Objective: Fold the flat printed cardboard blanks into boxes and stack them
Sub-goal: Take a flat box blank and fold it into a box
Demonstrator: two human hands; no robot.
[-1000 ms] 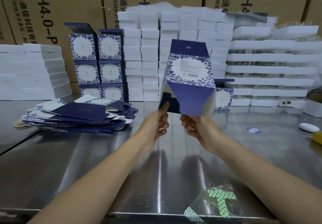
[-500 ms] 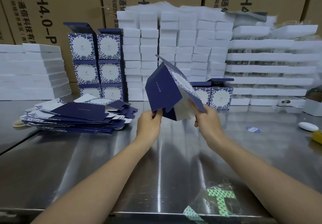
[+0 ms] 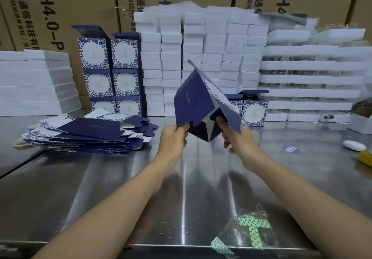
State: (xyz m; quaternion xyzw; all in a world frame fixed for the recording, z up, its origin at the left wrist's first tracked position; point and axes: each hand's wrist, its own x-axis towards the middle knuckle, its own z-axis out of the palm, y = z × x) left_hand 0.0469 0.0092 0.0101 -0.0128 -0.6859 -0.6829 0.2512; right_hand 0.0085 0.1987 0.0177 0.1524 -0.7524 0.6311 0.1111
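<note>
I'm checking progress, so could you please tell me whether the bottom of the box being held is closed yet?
Not yet: the box is opened out, but its bottom flaps hang loose and splayed.

— Blank [image 3: 190, 99] in my hands: colours?
— Navy outside, white inside, one panel white with a blue floral border.
— Flat pile [image 3: 88, 133]?
— Same navy, same blue-on-white floral edging.
— Finished boxes [image 3: 109, 69]?
— White faces framed in blue flowers, navy lids.
— Behind?
— White foam blocks [image 3: 201, 57]; brown cartons [image 3: 60, 7] with black lettering.
— Surface [image 3: 100, 188]?
— Grey brushed steel. Near me, a clear bag [image 3: 250, 230], green-and-white patterned.
</note>
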